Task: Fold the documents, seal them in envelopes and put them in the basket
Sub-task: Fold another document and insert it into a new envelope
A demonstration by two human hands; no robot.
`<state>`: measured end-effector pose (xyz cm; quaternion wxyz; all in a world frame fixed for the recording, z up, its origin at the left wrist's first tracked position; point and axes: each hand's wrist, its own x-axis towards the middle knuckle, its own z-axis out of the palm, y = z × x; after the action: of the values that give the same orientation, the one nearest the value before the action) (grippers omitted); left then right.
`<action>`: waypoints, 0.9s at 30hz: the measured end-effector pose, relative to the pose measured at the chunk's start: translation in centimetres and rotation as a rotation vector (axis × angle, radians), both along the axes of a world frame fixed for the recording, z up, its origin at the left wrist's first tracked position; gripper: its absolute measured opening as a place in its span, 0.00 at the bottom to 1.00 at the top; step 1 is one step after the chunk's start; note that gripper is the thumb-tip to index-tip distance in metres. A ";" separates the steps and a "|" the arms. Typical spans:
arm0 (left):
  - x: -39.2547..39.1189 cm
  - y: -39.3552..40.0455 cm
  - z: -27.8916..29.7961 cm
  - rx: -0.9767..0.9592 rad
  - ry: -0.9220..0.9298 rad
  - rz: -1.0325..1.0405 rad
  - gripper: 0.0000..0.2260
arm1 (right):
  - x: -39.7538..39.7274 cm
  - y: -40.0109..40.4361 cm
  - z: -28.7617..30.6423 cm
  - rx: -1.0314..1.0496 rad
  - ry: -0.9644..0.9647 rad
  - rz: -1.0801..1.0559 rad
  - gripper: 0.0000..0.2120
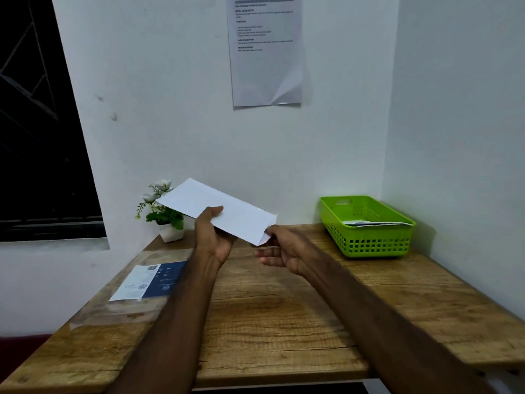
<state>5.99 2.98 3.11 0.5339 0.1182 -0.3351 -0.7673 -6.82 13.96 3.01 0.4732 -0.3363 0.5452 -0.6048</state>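
Note:
A white envelope [210, 207] is held in the air above the wooden table [270, 302], tilted down to the right. My left hand [213, 237] grips it from below near its middle, thumb on top. My right hand [279, 248] pinches the envelope's lower right end, where a small flap or paper corner sticks out. The green plastic basket [369, 240] stands at the table's back right corner with white envelopes lying inside. A transparent packet with a blue and white label [150, 280] lies flat on the table's left side.
A small white pot with a flowering plant [166, 214] stands at the back left of the table, partly behind the envelope. A printed sheet [267, 49] hangs on the white wall. A dark window [37, 137] is at the left. Walls close the back and right.

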 end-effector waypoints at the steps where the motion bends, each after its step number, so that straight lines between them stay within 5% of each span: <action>1: -0.2 0.3 0.1 -0.003 -0.031 0.013 0.16 | -0.3 0.0 0.1 -0.047 -0.047 -0.033 0.11; 10: -0.3 1.3 0.9 0.001 -0.155 0.083 0.10 | -1.6 0.0 0.9 -0.278 -0.095 -0.198 0.10; 15: 2.4 -1.4 0.8 0.192 -0.107 0.536 0.18 | -3.6 0.6 1.8 -0.321 0.003 -0.280 0.09; 18: 3.4 -1.0 1.0 -0.012 -0.311 0.949 0.24 | -4.4 1.1 2.2 -0.286 0.076 -0.234 0.10; 21: 3.0 -0.5 1.2 -0.443 -0.652 1.204 0.29 | -4.8 1.1 2.3 -0.261 0.103 -0.202 0.10; 24: 1.8 -0.5 0.7 -0.760 -0.932 1.257 0.29 | -5.3 1.2 2.2 -0.246 0.101 -0.197 0.12; 27: 1.1 -0.3 0.1 -0.865 -1.166 1.104 0.29 | -6.0 1.2 2.0 -0.248 0.089 -0.171 0.12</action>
<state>7.07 2.69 3.26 0.5690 0.4205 -0.7061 -0.0288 -12.86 15.21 4.98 0.3501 -0.3711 0.5132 -0.6901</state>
